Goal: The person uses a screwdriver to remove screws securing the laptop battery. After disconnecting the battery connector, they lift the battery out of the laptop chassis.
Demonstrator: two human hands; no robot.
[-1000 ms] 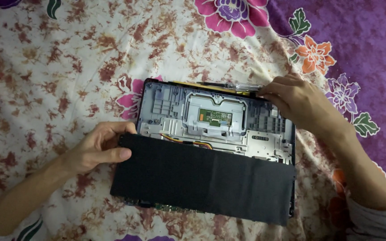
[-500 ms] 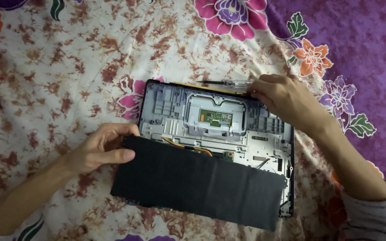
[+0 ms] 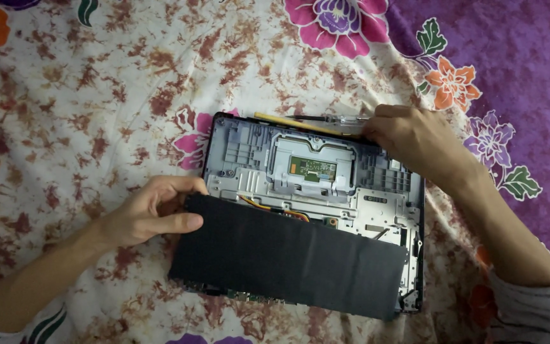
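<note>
The opened laptop [image 3: 316, 185] sits mid-bedsheet [image 3: 97, 95], guts showing. The left hand [image 3: 151, 213] pinches the left end of the black battery pack [image 3: 288, 258] lying across its near half, while the right hand [image 3: 412, 140] is closed around a screwdriver [image 3: 316, 119] at the laptop's far edge.

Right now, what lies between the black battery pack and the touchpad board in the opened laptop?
In the head view, orange and yellow wires run between the black battery pack and the touchpad board, over grey chassis.

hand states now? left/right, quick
Left hand: closed on the left end of the black panel, thumb on top.
Right hand: closed on a screwdriver at the laptop top edge.
</note>
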